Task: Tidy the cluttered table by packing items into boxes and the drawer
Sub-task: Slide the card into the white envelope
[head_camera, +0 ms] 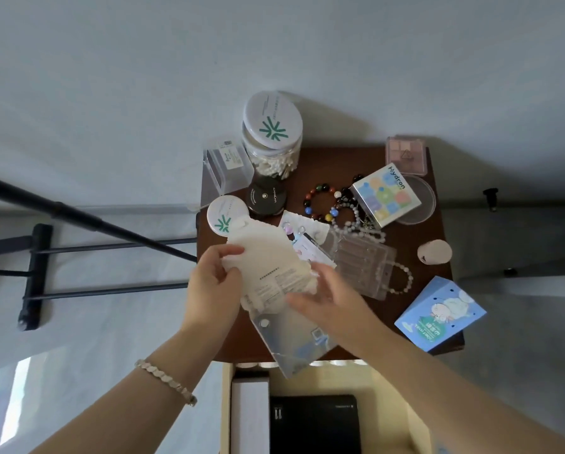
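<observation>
— While the left hand (214, 283) is pinching the cotton-pad pouch (268, 267) by its edge, what is the right hand (327, 296) doing?
— Blurred, fingers seemingly straight, it's steadying the pouch above the table (323, 168), probably for the open drawer (385, 381) below.
— What's lying inside?
— I'm counting two: a white box (250, 414) and a black box (313, 421).

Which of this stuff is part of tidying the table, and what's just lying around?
Job: white packet in left hand, cotton bud jar, bead bracelets, blue box, open drawer.
Lying about: black stand, wrist bracelet.
</observation>
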A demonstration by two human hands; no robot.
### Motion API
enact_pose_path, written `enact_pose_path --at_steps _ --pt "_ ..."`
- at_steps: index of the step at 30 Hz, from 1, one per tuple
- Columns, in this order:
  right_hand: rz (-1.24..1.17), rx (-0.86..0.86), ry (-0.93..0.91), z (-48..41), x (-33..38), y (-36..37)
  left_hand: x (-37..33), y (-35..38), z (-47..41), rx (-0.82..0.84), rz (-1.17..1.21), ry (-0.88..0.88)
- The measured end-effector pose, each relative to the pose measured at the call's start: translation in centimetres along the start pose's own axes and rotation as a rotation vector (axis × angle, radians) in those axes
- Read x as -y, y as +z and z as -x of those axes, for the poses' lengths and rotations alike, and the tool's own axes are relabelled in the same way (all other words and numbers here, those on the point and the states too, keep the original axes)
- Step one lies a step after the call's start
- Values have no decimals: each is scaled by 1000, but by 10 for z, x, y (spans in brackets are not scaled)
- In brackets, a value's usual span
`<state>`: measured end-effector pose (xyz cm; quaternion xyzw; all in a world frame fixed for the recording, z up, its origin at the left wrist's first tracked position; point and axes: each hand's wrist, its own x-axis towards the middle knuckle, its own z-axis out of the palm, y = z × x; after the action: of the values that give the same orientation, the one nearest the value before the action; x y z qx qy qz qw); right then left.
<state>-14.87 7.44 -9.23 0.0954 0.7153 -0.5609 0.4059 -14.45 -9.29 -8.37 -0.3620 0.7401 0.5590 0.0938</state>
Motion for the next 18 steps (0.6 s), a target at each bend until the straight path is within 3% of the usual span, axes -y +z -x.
enact_pose_path --at_steps 2,5,7,13,18 --pt "-16 -1 -5 -2 -7 12 3 -1 2 9 105 -135" --pt "-37 -8 -54 -5 -6 22 12 -3 2 164 201 -339" --pt "-14 -1 -72 -8 8 23 19 -6 1 210 162 -364" --pt "803 -470 -202 -92 33 -20 32 -21 -12 46 118 -296" --pt "1267 -327 74 -147 40 -31 41 -29 -15 62 66 -206"
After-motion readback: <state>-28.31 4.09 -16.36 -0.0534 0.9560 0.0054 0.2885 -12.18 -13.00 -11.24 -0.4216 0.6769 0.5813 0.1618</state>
